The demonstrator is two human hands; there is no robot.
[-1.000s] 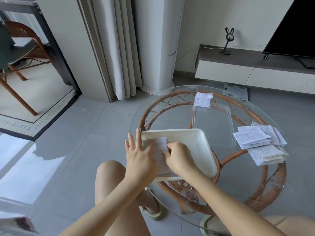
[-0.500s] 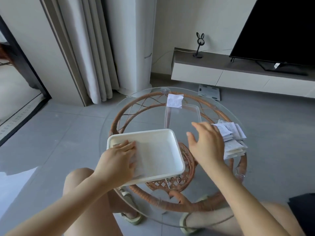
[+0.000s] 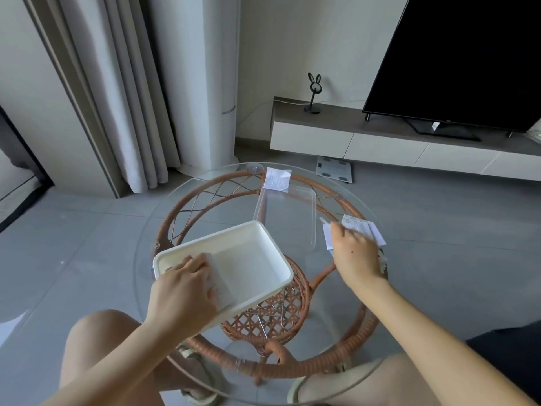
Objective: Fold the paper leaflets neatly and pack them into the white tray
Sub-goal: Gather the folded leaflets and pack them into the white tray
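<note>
Folded leaflet (image 3: 224,288) lies under flat left hand (image 3: 183,291); right hand (image 3: 354,256) touches leaflet stack (image 3: 363,228).

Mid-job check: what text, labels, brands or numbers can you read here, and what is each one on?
No text is legible.
Folded leaflet in the white tray: fine print, too small.
Leaflet stack under the right hand: print, blurred.
Lone leaflet at the table's far edge: print, too small.
Round mark on the glass table: unreadable.
Tag at the TV foot: blurred.
Floor scale: markings too small.
</note>
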